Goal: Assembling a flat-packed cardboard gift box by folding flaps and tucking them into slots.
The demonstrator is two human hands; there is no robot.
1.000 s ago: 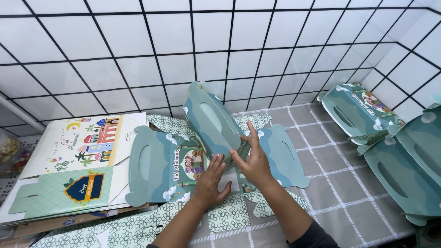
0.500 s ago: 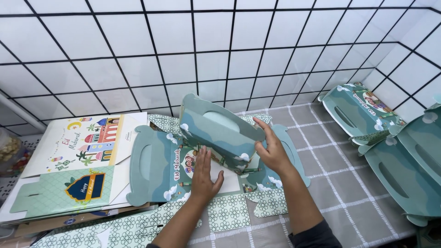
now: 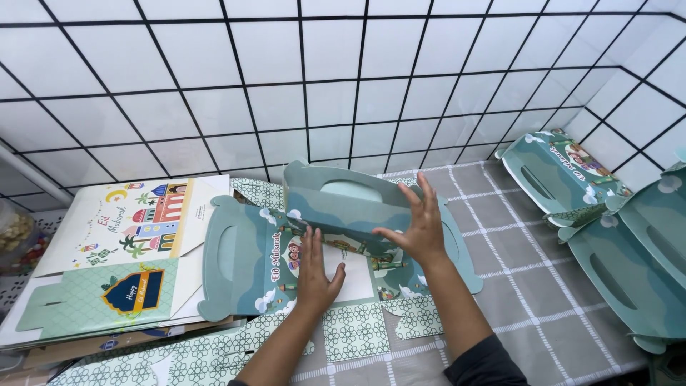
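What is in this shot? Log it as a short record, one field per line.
setting: grey checked cloth against a white tiled wall
left hand: pressed flat on the base of a teal box blank
right hand: fingers against the raised handle panel
panel state: folded up, tilted, other handle panel lying flat
to the left: stack of flat printed blanks
to the right: folded teal boxes lying on the cloth

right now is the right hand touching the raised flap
Touching. The head view shows the right hand pressed flat against the raised flap of the teal box, fingers spread on it.
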